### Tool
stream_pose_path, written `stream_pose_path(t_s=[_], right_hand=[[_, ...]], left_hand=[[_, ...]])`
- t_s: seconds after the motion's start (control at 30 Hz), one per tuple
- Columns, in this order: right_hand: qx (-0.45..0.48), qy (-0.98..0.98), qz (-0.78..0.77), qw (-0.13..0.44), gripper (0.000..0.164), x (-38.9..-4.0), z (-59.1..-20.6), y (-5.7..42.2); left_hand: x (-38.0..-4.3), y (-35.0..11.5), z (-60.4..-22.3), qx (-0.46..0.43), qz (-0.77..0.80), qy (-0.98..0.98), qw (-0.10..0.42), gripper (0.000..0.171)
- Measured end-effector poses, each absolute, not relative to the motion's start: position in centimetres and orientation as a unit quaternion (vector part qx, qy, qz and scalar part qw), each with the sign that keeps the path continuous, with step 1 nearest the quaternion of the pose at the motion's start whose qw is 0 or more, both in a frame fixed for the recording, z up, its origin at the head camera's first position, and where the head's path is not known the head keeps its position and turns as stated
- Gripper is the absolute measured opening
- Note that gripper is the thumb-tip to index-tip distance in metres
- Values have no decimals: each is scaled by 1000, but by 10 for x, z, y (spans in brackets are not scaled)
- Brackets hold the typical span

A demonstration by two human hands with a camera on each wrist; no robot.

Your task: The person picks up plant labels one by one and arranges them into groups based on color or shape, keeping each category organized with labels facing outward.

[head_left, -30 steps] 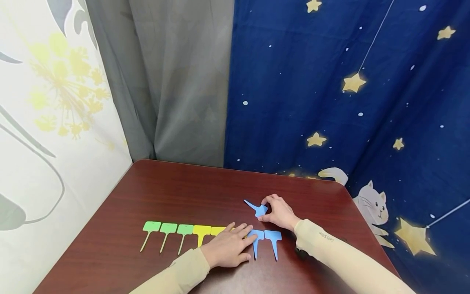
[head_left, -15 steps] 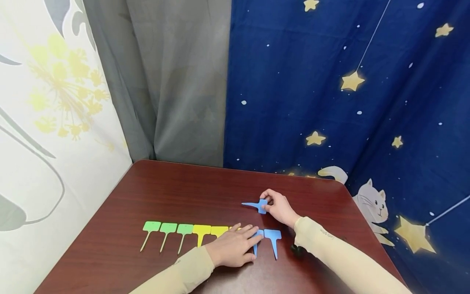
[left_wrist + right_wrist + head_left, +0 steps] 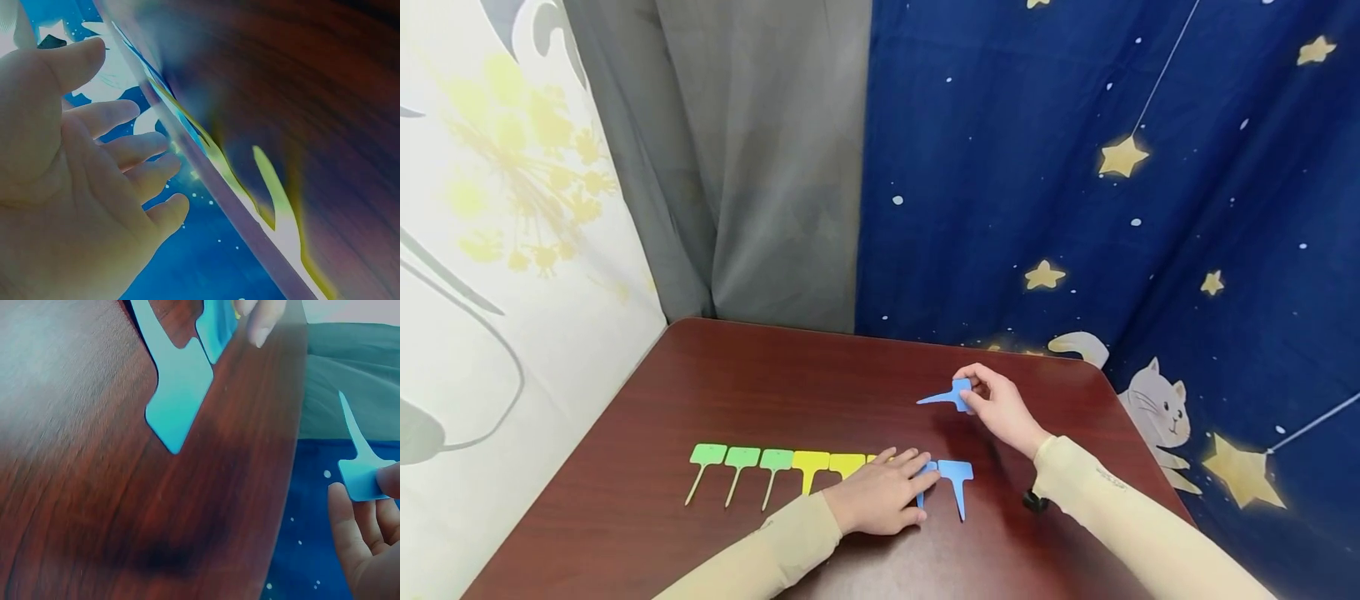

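Note:
In the head view a row of T-shaped plastic plant labels lies on the table: green labels [image 3: 742, 457] at the left, yellow labels [image 3: 810, 461] in the middle, blue labels [image 3: 956, 472] at the right. My left hand [image 3: 878, 498] is spread over the yellow-blue part of the row and hides some of it. Farther back, my right hand [image 3: 1006, 412] pinches another blue plant label [image 3: 959, 392] by its wide head, its pointed stem toward the left. The right wrist view shows this label [image 3: 360, 480] between thumb and fingers, raised off the table.
The dark red-brown table [image 3: 790, 375] has rounded far corners. Behind it hang a grey curtain [image 3: 775, 167] and a blue star-patterned curtain [image 3: 970, 183]. A pale printed cloth [image 3: 550, 333] borders the left side. A small black object [image 3: 1035, 501] shows under the right cuff.
My right hand has lifted the blue plant label and carried it back and to the right, its stem turning to point left. The left hand has shifted slightly right along the row.

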State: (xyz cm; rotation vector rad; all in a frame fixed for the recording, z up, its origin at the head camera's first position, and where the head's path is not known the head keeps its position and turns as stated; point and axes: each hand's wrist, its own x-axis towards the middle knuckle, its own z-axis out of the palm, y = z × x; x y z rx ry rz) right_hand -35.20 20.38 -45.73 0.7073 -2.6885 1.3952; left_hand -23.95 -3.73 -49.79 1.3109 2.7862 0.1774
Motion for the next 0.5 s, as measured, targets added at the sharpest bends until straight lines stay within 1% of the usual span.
stream_pose_path(t_s=[0.27, 0.37, 0.5], right_hand=[[243, -875, 418, 21, 25, -340, -443, 219], [254, -887, 385, 22, 26, -336, -439, 224], [281, -898, 339, 0, 28, -334, -436, 230]], left_hand=[[-240, -31, -494, 428, 54, 902, 33, 59], [-240, -30, -493, 426, 56, 902, 37, 59], [-241, -29, -491, 422, 56, 904, 37, 60]])
